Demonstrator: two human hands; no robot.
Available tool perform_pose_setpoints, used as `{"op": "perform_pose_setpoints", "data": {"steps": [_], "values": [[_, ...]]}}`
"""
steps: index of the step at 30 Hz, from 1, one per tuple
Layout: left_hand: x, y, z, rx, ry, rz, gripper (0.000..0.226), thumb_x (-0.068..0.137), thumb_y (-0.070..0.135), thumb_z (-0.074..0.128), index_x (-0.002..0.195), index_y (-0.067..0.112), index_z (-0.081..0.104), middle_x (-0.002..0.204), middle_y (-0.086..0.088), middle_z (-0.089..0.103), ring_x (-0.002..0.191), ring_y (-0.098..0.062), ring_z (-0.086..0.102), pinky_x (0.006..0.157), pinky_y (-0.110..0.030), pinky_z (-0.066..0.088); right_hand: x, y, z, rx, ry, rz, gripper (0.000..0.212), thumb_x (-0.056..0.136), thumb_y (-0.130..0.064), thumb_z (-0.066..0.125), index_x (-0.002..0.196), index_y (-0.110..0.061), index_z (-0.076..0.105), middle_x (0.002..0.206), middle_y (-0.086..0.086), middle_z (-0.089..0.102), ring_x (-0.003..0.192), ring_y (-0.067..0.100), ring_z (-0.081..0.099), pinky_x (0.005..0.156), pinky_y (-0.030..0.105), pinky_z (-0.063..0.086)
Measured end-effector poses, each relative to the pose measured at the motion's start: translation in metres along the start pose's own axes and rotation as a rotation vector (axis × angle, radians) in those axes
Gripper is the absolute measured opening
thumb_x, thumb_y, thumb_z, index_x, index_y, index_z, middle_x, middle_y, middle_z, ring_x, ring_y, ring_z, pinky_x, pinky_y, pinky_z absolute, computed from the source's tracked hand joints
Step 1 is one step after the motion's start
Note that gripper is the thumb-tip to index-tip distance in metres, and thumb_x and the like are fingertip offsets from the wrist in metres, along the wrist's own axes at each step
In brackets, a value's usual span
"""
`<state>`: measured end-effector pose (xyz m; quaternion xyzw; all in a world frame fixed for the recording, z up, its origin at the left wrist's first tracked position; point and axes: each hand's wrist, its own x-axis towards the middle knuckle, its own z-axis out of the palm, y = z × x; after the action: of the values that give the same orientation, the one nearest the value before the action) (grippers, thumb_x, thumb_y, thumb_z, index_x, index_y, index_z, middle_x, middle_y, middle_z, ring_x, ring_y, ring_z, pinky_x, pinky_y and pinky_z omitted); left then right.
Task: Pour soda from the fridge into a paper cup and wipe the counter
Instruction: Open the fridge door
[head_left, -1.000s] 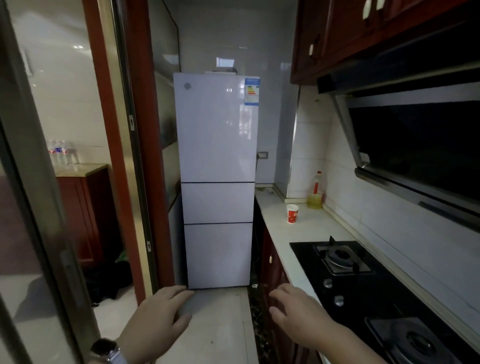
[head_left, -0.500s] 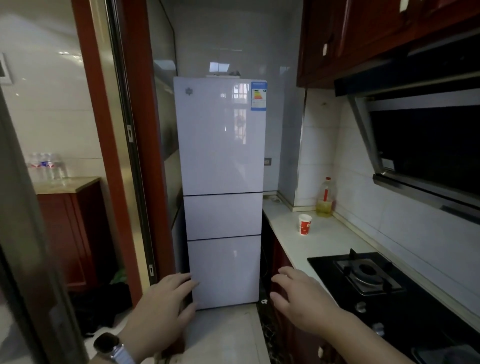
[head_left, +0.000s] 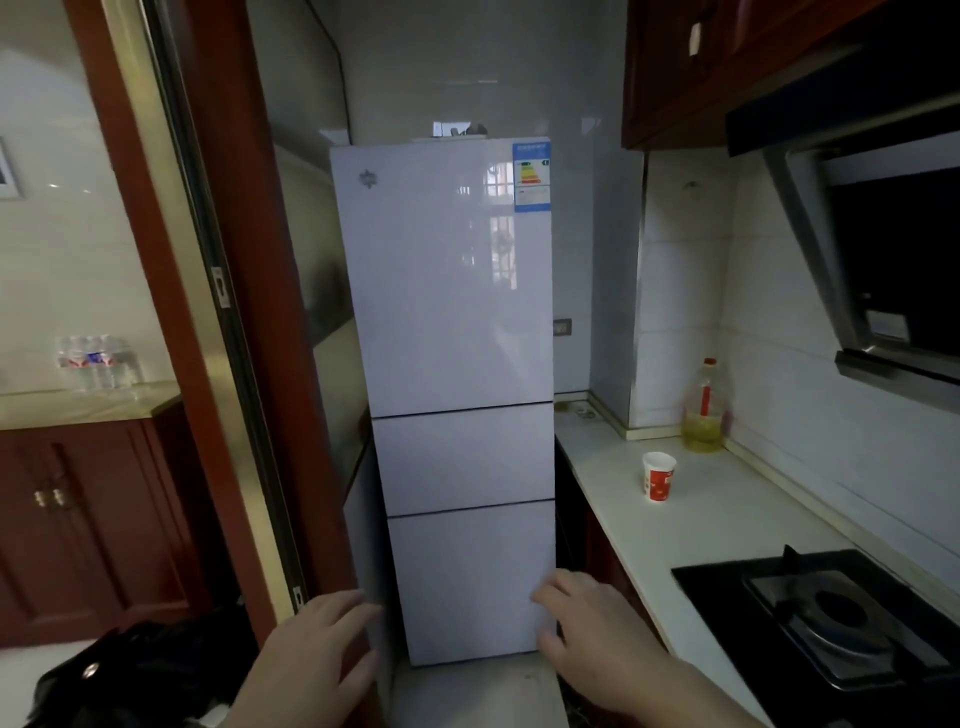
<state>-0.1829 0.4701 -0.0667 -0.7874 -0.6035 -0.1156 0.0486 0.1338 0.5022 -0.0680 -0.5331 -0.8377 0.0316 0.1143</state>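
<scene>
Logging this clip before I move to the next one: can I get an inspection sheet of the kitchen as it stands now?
Surface: white counter along the right wall, looks dry; no spill seen.
Job's things: white three-door fridge, all doors shut; red and white paper cup upright on the counter, apart from other items. No soda and no cloth seen.
Clutter: oil bottle in the counter's back corner.
Hands: left hand and right hand both open and empty, held out low in front of the fridge.
Cables: one dark cable running up the wall above the fridge.
Surroundings: gas stove, range hood, wall cabinets, sliding door frame, water bottles in the next room.
</scene>
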Motion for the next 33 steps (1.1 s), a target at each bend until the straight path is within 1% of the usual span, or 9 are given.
{"op": "perform_pose_setpoints", "data": {"steps": [2,4,5,8,14,16,20,26,33], "values": [[0.036,0.006,0.0,0.02,-0.002,0.0,0.04,0.071,0.061,0.05,0.106,0.049,0.066,0.113,0.022,0.065,0.099,-0.003,0.067,0.073,-0.025,0.057,0.028,0.025,-0.004,0.006,-0.001,-0.015,0.048,0.097,-0.042,0.034,0.139,-0.023,0.047,0.138,-0.006,0.043,0.124,0.015,0.042,0.1,0.033,0.036],[0.071,0.01,-0.002,0.026,0.097,0.073,0.043,0.08,0.058,0.049,0.121,0.05,0.057,0.129,0.028,0.049,0.12,-0.002,0.054,0.093,-0.031,0.05,0.054,0.05,-0.012,0.007,0.012,-0.015,0.046,0.098,-0.042,0.036,0.137,-0.022,0.048,0.137,-0.006,0.043,0.124,0.015,0.042,0.099,0.033,0.037],[0.089,0.012,-0.003,0.061,0.138,0.088,0.045,0.081,0.059,0.047,0.124,0.049,0.057,0.131,0.028,0.047,0.123,-0.003,0.052,0.096,-0.031,0.049,0.066,0.063,-0.018,0.013,0.02,-0.012,0.045,0.098,-0.042,0.037,0.135,-0.021,0.049,0.136,-0.006,0.044,0.123,0.015,0.042,0.099,0.033,0.037],[0.137,0.016,-0.01,0.039,0.078,0.021,0.046,0.071,0.058,0.047,0.107,0.041,0.07,0.111,0.016,0.069,0.099,-0.008,0.068,0.074,-0.03,0.058,0.1,0.1,-0.033,0.028,0.07,-0.01,0.044,0.097,-0.042,0.037,0.132,-0.02,0.051,0.136,-0.006,0.045,0.122,0.014,0.042,0.1,0.032,0.037],[0.19,0.02,0.006,0.121,0.069,0.001,0.043,0.065,0.056,0.047,0.098,0.041,0.072,0.099,0.018,0.071,0.085,-0.006,0.071,0.061,-0.025,0.058,0.135,0.144,-0.031,0.074,0.074,0.008,0.043,0.097,-0.042,0.038,0.133,-0.021,0.051,0.136,-0.008,0.045,0.121,0.013,0.043,0.1,0.03,0.038],[0.205,0.02,0.012,0.13,0.077,0.004,0.046,0.065,0.054,0.048,0.102,0.04,0.071,0.103,0.017,0.07,0.088,-0.008,0.071,0.064,-0.027,0.057,0.145,0.151,-0.025,0.058,0.054,-0.012,0.041,0.097,-0.043,0.038,0.129,-0.021,0.052,0.132,-0.007,0.046,0.118,0.013,0.044,0.097,0.031,0.039],[0.238,0.01,0.018,0.142,0.1,0.003,0.053,0.078,0.054,0.044,0.127,0.04,0.058,0.124,0.018,0.061,0.112,-0.01,0.061,0.085,-0.031,0.053,0.177,0.164,-0.023,0.102,0.091,-0.004,0.043,0.098,-0.043,0.039,0.135,-0.024,0.051,0.133,-0.011,0.046,0.12,0.009,0.044,0.1,0.026,0.037],[0.278,-0.034,0.038,0.199,-0.002,0.031,0.052,0.072,0.054,0.047,0.119,0.04,0.064,0.118,0.013,0.067,0.106,-0.011,0.066,0.078,-0.031,0.057,0.239,0.16,-0.009,0.06,0.049,-0.052,0.041,0.099,-0.041,0.038,0.133,-0.022,0.052,0.132,-0.009,0.046,0.117,0.012,0.045,0.099,0.03,0.039],[0.36,-0.113,0.068,0.173,0.057,0.066,0.049,0.071,0.051,0.052,0.115,0.035,0.066,0.116,0.011,0.067,0.103,-0.013,0.067,0.077,-0.031,0.056,0.335,0.161,0.008,-0.016,0.004,-0.07,0.041,0.097,-0.044,0.039,0.13,-0.023,0.054,0.129,-0.009,0.048,0.119,0.014,0.047,0.098,0.031,0.039]]}}
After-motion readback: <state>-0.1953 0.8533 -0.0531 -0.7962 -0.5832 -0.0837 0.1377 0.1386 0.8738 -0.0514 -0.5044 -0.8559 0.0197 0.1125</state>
